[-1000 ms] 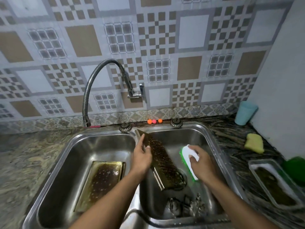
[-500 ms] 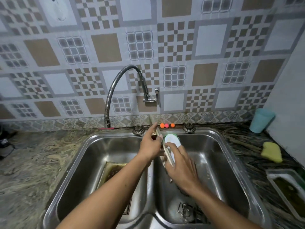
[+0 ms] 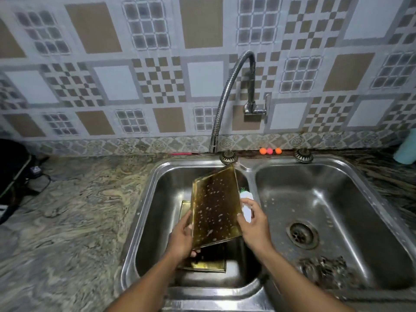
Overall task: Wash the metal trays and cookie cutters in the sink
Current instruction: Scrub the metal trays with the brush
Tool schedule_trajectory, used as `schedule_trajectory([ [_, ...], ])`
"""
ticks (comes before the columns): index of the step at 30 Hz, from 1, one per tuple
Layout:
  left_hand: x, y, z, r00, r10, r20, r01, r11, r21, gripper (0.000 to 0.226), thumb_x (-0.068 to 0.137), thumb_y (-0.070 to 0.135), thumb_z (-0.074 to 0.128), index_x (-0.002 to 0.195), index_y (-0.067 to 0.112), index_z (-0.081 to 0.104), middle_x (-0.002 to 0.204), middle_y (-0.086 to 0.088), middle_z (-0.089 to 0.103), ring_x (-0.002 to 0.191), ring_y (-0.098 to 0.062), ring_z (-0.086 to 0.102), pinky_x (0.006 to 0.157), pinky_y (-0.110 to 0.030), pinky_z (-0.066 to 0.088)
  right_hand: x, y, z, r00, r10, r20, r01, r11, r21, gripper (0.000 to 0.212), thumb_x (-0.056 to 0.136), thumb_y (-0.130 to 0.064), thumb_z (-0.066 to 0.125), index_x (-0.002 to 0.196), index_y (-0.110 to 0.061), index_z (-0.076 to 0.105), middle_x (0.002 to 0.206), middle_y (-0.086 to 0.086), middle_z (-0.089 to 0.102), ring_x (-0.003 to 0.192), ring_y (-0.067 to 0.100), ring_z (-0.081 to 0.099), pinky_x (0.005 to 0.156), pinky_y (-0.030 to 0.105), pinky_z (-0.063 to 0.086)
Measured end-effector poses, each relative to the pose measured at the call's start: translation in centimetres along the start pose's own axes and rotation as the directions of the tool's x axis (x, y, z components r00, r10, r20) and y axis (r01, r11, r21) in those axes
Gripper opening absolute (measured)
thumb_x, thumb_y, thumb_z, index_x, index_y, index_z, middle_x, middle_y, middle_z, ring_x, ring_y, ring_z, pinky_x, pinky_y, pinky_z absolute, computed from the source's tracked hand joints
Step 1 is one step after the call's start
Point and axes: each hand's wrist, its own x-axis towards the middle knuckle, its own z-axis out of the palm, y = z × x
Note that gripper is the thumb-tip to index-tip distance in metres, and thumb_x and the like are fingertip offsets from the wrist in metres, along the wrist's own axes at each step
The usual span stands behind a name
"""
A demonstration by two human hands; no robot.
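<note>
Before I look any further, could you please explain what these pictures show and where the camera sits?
There is no machine here: a person wears one wide camera on the head, looking down at their own bare hands over a double sink. All three pictures come from that camera. The left hand grips a metal tray flecked with suds, tilted above the left basin; the right hand touches its other edge while holding a white and green scrub brush. A second tray lies flat beneath it. A blurred heap in the right basin is probably the cookie cutters.
</note>
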Motion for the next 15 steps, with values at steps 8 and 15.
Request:
schedule_trajectory([
  [8,1.9,-7.4,-3.4,0.993,-0.068,-0.092,0.086,0.975,0.206,0.047,0.103,0.007,0.045,0.144,0.028,0.054,0.114,-0.01,0.07,0.08,-0.011,0.061,0.067,-0.022,0.048,-1.3,5.2,4.6,0.969,0.244,0.036,-0.208,0.888,-0.411,0.03,0.092,-0.026,0.069,0.122,-0.025,0.065,0.127,0.009,0.063,0.114,0.028,0.061,0.094,0.027,0.046],
  [15,2.5,-8.1,-2.0,0.999,-0.038,0.002,0.034,0.931,0.363,0.046,0.104,0.017,0.044,0.145,0.036,0.053,0.109,-0.001,0.068,0.085,-0.015,0.062,0.073,-0.03,0.051,-1.2,5.5,4.0,0.963,0.265,0.059,-0.213,0.872,-0.441,0.03,0.096,-0.019,0.065,0.125,-0.023,0.065,0.131,0.006,0.058,0.101,0.018,0.057,0.051,0.008,0.044],
])
